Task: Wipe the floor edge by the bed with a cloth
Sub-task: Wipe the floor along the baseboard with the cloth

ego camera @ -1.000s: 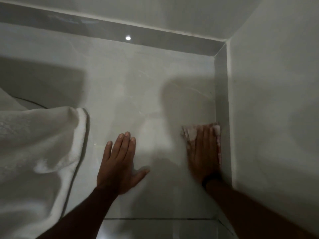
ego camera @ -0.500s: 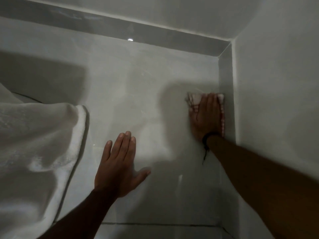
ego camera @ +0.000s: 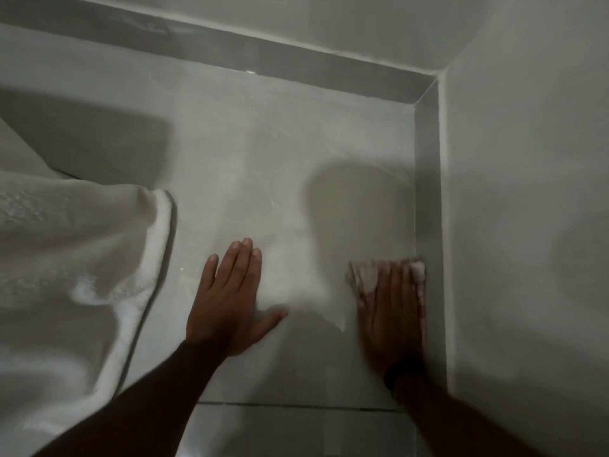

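Cloth [ego camera: 367,277]: small, pale with pinkish-red marks, blurred; lies flat on the grey tiled floor [ego camera: 263,166], its right edge against the baseboard [ego camera: 428,199] below the right wall [ego camera: 527,192]. Right hand [ego camera: 390,311]: open, palm down, pressing on the cloth, fingers extended; dark band at the wrist. Left hand [ego camera: 227,301]: released, flat on bare floor, holding nothing. White blanket [ego camera: 72,258]: hangs at left, hem near the floor.

Floor tile [ego camera: 270,166] under my palms: smooth, glossy, pale grey. Skirting strip [ego camera: 427,192] same glazed tile, darker. Wall [ego camera: 527,159] matt, painted. My cloth [ego camera: 367,278] soft, pinkish-white, blurred. Bedspread [ego camera: 66,258] fluffy white fabric.
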